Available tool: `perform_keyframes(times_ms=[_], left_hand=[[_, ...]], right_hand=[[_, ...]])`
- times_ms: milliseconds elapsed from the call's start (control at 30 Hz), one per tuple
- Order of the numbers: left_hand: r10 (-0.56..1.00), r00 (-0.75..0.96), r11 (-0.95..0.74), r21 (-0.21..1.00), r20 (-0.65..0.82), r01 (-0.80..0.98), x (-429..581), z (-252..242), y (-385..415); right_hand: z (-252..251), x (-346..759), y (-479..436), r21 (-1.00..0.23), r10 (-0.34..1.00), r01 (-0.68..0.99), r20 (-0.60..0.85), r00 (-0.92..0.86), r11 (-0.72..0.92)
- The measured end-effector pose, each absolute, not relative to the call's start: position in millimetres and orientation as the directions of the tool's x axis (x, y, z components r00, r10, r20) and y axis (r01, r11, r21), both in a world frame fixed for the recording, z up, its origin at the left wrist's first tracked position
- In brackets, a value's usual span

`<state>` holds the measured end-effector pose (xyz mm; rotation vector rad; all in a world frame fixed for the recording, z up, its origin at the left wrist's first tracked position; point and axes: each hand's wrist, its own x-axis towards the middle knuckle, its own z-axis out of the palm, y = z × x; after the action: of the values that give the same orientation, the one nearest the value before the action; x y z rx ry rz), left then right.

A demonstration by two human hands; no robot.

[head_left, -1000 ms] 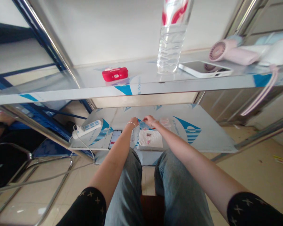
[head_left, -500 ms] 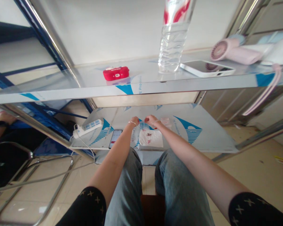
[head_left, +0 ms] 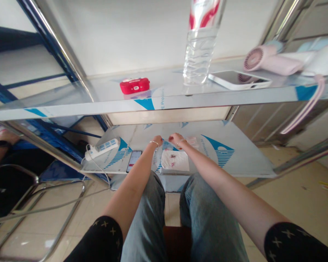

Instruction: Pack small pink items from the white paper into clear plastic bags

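My left hand (head_left: 157,140) and my right hand (head_left: 175,139) are held close together over the lower shelf (head_left: 246,156), a small gap between them. Both have their fingers curled in a pinch; whatever they hold is too small to make out. Just in front of them lies a white sheet (head_left: 175,161) with small dark and reddish bits on it. Beside my left forearm a phone (head_left: 134,160) lies with its screen lit. Past my right wrist is a pale pink striped item (head_left: 191,141), partly hidden.
A white power strip (head_left: 102,148) with a cable sits at the lower shelf's left. On the upper shelf (head_left: 98,89) stand a red case (head_left: 135,86), a water bottle (head_left: 199,54), a white phone (head_left: 239,79) and a pink handheld fan (head_left: 273,62). Another person's arm (head_left: 2,143) shows at far left.
Both hands have shifted very slightly to the right, still pinched close together. The things on the shelves lie as before.
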<state>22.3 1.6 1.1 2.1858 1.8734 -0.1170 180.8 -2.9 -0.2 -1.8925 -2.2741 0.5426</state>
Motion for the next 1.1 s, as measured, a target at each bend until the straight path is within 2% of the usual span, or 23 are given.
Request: perform_keyframes(times_ms=[300, 533, 1100], left_hand=[[0.957, 0.228, -0.206, 0.135, -0.179, 0.969, 25, -5, 7], [0.959, 0.203, -0.198, 0.046, -0.196, 0.979, 32, 18, -9], [0.971, 0.191, -0.197, -0.029, -0.146, 0.98, 39, 25, -16]], right_hand=[[0, 179, -5, -0.38, 0.971, 0.911, -0.102, -0.216, 0.162], [5, 167, -14, -0.089, 0.924, 0.926, -0.079, -0.373, 0.366], [2, 157, -12, -0.002, 0.9, 0.902, -0.073, -0.43, 0.431]])
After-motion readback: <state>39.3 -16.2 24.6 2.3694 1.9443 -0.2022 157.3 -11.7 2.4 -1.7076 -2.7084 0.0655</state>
